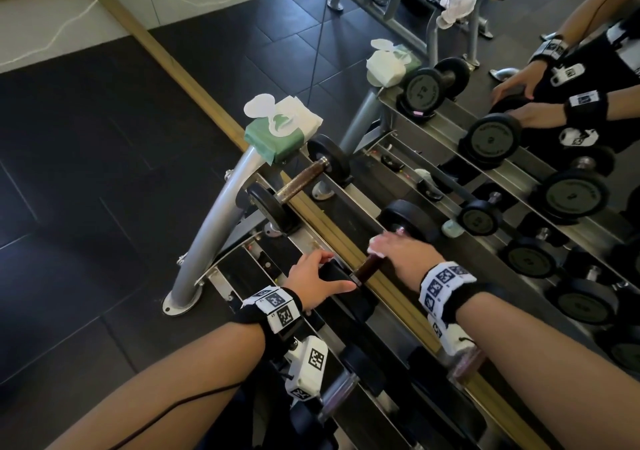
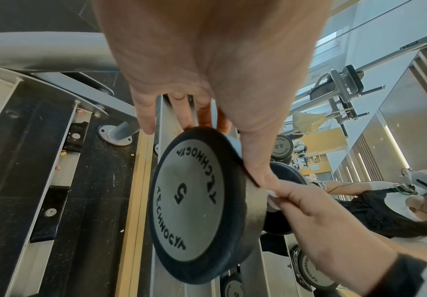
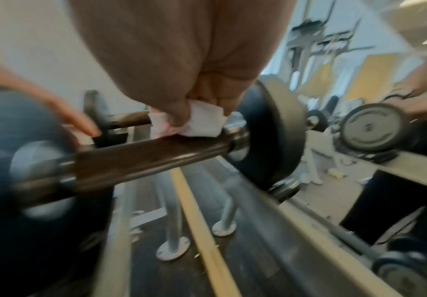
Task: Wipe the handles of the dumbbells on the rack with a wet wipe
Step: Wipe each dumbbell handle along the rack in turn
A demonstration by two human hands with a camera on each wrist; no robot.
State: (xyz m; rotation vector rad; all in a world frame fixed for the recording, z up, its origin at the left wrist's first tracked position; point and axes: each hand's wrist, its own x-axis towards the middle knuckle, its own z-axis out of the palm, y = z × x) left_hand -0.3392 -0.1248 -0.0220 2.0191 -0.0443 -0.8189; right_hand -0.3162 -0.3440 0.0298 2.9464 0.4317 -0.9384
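Note:
A black dumbbell marked 5 lies on the top shelf of the rack (image 1: 221, 193). My left hand (image 1: 322, 273) grips its near head (image 2: 194, 197), with fingers over the far rim and thumb on the near rim. My right hand (image 1: 394, 250) holds a white wet wipe (image 3: 199, 122) bunched against the top of the dark brown handle (image 3: 143, 156), close to the far head (image 1: 407, 219). In the left wrist view the right hand (image 2: 309, 211) pinches the wipe (image 2: 271, 196) just behind the plate. A second dumbbell (image 1: 301, 181) rests further up the shelf.
A green and white wipe pack (image 1: 280, 127), flap open, sits on the rack's top post. A mirror (image 1: 519, 51) behind the rack reflects the dumbbells and both arms. More dumbbells (image 1: 363, 366) lie on the lower shelf. Dark rubber floor tiles (image 1: 86, 172) lie to the left.

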